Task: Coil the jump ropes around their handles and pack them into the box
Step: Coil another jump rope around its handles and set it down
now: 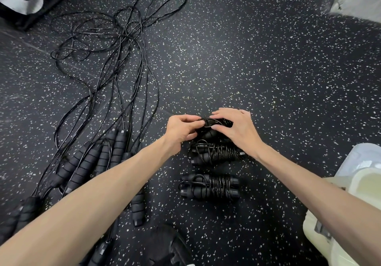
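Black ropes: two bundles (212, 185) coiled on floor; third (214, 124) gripped in both hands (181, 129), finishing; several loose (115, 70); box (350, 193) unpacked.

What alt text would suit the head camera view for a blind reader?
Two bare hands, left hand and right hand, hold a black jump rope bundle above two coiled bundles on speckled black rubber floor. Uncoiled black ropes lie left; a pale plastic box sits right.

Loose jump ropes (107, 105) lie left, coiled bundles (210, 185) centre — the box (350, 183) sits right.
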